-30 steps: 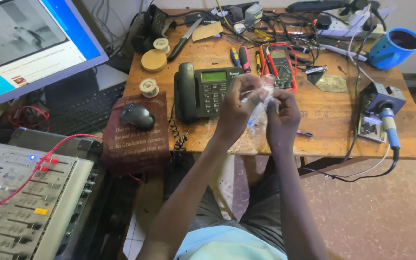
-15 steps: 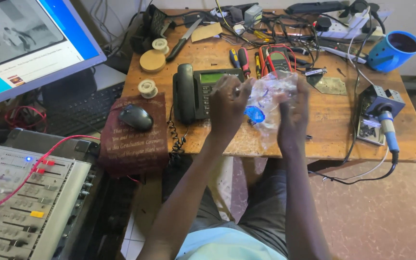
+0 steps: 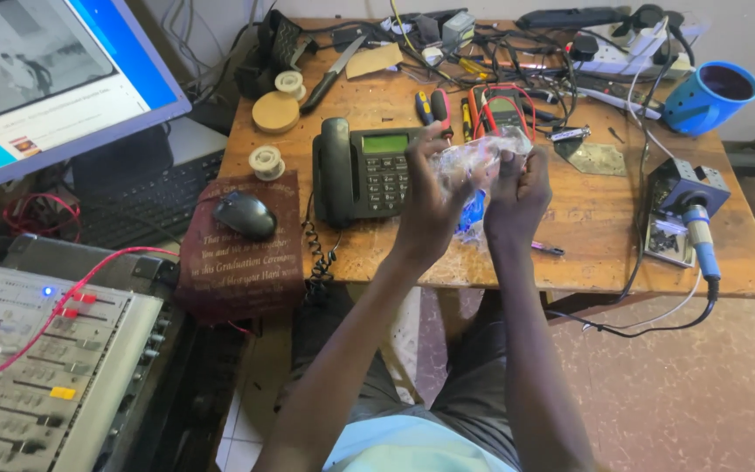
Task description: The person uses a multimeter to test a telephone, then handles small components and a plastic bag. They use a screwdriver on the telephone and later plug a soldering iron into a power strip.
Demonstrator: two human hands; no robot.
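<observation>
Both of my hands grip a crumpled clear plastic bag (image 3: 481, 157) above the wooden desk (image 3: 587, 253). My left hand (image 3: 430, 197) holds its left side and my right hand (image 3: 517, 188) is fisted around its right side. Something small and blue (image 3: 474, 212) shows inside the bag, hanging below my hands. A black desk telephone (image 3: 362, 170) lies just left of my left hand, and a multimeter (image 3: 504, 112) sits behind the bag.
A black mouse (image 3: 245, 214) rests on a dark red pad. Solder spools (image 3: 266, 162), a knife (image 3: 329, 74), screwdrivers and tangled cables fill the desk's back. A blue mug (image 3: 708, 96) and soldering iron stand (image 3: 683, 205) are at right. A monitor (image 3: 54, 79) and mixer console (image 3: 37, 367) are at left.
My hands have spread the bag apart and then drawn it in again, bunching it between them. My right hand has closed into a fist on it.
</observation>
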